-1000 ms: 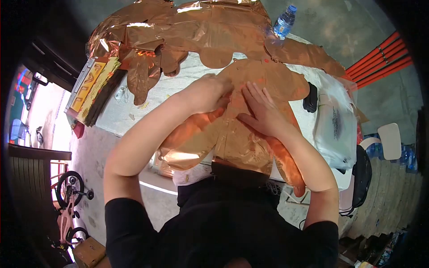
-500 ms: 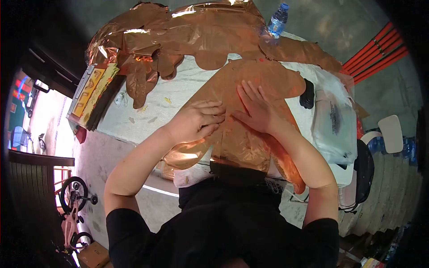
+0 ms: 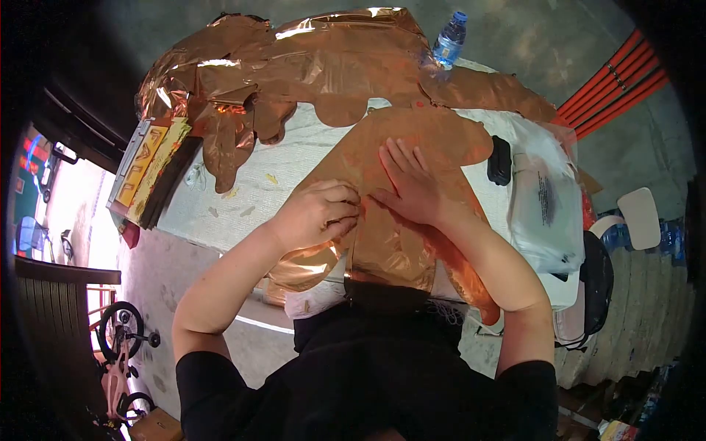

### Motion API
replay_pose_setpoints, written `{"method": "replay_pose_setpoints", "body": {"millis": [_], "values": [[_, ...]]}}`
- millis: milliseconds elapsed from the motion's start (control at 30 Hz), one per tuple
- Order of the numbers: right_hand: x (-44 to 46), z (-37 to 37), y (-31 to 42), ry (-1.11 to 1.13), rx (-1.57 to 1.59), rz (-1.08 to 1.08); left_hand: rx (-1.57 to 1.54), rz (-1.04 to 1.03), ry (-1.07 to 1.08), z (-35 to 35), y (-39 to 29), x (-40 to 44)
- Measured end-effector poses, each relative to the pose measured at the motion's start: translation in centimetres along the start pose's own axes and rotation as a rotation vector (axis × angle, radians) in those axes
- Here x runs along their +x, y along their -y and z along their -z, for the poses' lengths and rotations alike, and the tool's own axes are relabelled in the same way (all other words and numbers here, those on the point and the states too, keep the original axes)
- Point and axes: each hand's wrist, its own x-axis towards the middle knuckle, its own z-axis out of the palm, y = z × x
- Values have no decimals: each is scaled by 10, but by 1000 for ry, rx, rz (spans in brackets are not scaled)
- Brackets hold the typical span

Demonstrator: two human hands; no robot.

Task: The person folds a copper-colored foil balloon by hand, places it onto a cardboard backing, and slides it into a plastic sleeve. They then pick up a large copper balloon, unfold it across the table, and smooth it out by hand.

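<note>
A flat copper-coloured foil sheet (image 3: 412,132) with rounded lobes lies over the near part of the white table, its lower end reaching my body. My left hand (image 3: 320,213) is closed on the left of its middle, fingers curled and tips pinched at the foil near a lengthwise fold. Whether a smaller thing is between those fingertips is hidden. Flat on the sheet, just right of that fold, rests my right hand (image 3: 412,187), open with its fingers stretched away from me. A shiny flap of the foil lies below my left wrist.
More crumpled copper foil (image 3: 331,66) spreads along the table's far side, with a water bottle (image 3: 449,42) standing there. A yellow patterned box (image 3: 151,169) is at the left end. A black case (image 3: 499,160) and clear plastic bags (image 3: 544,206) lie on the right.
My left fingers, flatter before, have curled in and pinch at the foil. My right hand stays flat on the sheet. The view has shifted slightly.
</note>
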Motion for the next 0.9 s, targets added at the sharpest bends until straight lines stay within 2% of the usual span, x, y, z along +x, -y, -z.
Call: {"method": "replay_pose_setpoints", "body": {"millis": [233, 367, 433, 467, 533, 700, 767, 900], "values": [[10, -6, -7, -51, 2, 53, 36, -24, -29, -3, 2, -1], [16, 2, -5, -7, -8, 52, -35, 36, -21, 8, 1, 4], [14, 8, -1, 44, 38, 1, -192, 251, 182, 24, 5, 12], [13, 10, 0, 45, 36, 8, -189, 254, 176, 26, 10, 17], [13, 14, 4, 80, 33, -28, 36, 284, 82, 28, 23, 33], [12, 10, 1, 77, 16, -40, 164, 278, 50, 7, 76, 63], [10, 9, -1, 75, 23, -45, 338, 203, -60, -1, 84, 69], [9, 10, -2, 67, 31, -52, 367, 223, -22, -8, 91, 74]]}}
